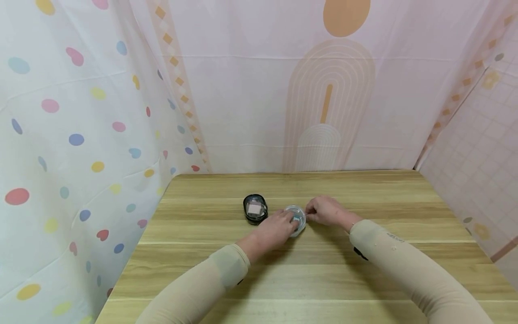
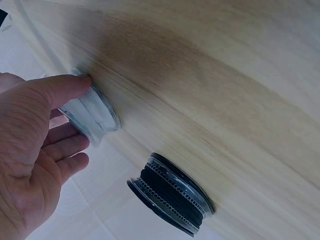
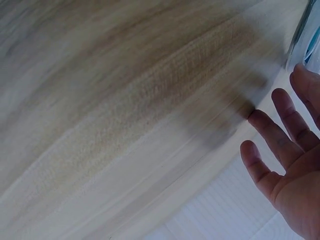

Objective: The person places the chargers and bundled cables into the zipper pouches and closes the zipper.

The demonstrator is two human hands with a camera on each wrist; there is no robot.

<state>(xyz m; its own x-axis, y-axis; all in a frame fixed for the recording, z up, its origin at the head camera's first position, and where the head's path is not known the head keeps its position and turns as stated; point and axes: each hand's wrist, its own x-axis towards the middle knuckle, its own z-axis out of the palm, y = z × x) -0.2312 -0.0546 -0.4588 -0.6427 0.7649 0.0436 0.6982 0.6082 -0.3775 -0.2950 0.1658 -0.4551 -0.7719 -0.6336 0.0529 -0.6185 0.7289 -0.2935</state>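
Note:
A small round clear case with pale trim stands on the wooden table, something blue-green showing inside it. My left hand holds it from the left, thumb on one face and fingers on the other, as the left wrist view shows. At its right edge are the fingertips of my right hand; whether they pinch the rim is hidden. The right wrist view shows the other fingers spread apart. Left of the left hand lies a black-trimmed oval zip case with a clear top and a pale piece inside.
The wood-grained table reaches to a patterned curtain at the back. A dotted curtain hangs along the left, and a pale checked one along the right. Beige sleeves cover both forearms.

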